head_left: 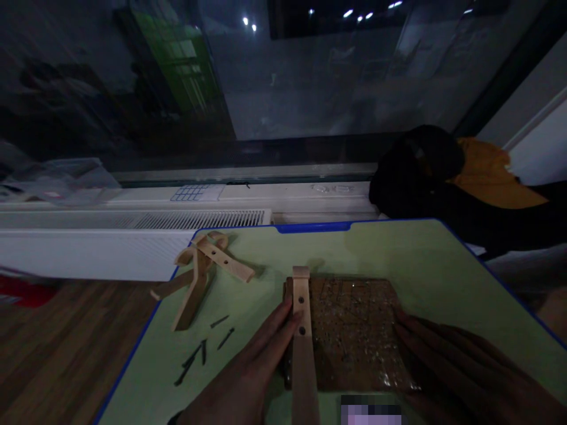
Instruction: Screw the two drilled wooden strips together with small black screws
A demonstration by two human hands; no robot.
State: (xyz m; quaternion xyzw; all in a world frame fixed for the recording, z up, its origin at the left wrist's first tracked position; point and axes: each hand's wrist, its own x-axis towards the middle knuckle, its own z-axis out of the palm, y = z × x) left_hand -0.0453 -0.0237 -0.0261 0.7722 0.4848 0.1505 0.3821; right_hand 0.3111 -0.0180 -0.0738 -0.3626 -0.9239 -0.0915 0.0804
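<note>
A brown board (354, 330) with many small holes and a shiny, plastic-like surface lies flat on the light green table. Across its left side runs a pale wooden strip (302, 354) with a raised far end and two dark round spots, screw heads or holes. My left hand (252, 366) has its fingertips pressed against the strip's left side, over the board's left edge. At the board's right edge rests my right hand (465, 366), fingers long and together, gripping that side. Several dark screws (190, 360) lie loose left of my left hand.
Similar wooden hook pieces (206, 265) are piled at the table's far left corner. The green table (372, 248) has a blue rim. Behind it are a white radiator (110, 251), a window sill and dark glass. Black and orange clothing (443, 171) lies at the right.
</note>
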